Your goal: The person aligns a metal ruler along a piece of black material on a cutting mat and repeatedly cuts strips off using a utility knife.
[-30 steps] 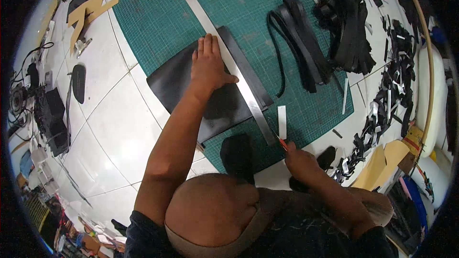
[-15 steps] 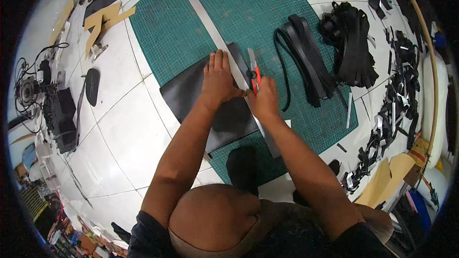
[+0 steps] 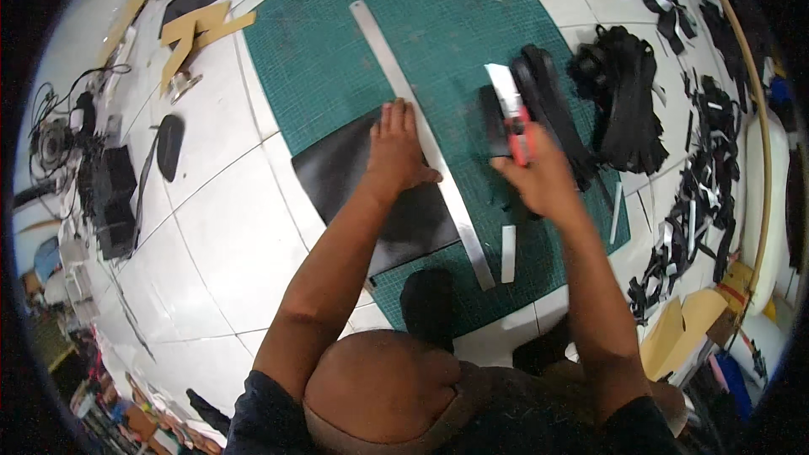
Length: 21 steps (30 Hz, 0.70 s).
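Observation:
My left hand lies with fingers stretched out over a piece of black leather-like sheet and the edge of a long steel ruler. The ruler runs along the sheet's right edge on a green cutting mat. In my right hand, raised to the right of the ruler, is a red utility knife with its wide blade pointing away from me. A dark strip shows beside the knife; whether my fingers hold it too, I cannot tell.
Looped black strips and a thicker black bundle lie at the right. A short white strip rests near the ruler's lower end. Scraps are heaped farther right. Brown card pieces and a black pad lie on the left tiles.
My right hand has moved right, away from the ruler, carrying the knife. The dark strip along the ruler's right side has gone from there. My left hand stays on the ruler and sheet.

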{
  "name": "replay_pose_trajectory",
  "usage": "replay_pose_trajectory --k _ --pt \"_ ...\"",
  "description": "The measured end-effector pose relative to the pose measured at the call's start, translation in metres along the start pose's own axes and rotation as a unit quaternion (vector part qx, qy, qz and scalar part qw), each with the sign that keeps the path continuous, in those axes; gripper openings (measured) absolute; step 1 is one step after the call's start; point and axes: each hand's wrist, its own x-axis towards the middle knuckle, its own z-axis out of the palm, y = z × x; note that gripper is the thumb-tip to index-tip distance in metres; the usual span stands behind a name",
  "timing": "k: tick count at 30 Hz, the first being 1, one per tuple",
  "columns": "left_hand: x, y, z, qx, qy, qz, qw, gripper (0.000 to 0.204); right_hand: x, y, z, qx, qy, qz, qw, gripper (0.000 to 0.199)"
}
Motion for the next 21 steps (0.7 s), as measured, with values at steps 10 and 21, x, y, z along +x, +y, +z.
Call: replay_pose_trajectory --k 10,21 --pt "0.005 0.01 0.012 0.001 0.009 0.026 1.0 0.136 0.012 0.076 -0.059 -0.21 0.133 0.024 0.968 0.046" --pt "-0.004 -0.004 0.007 -0.032 0.006 0.037 0.999 0.128 -0.101 0.024 0.092 0.047 0.014 0.117 0.992 0.038"
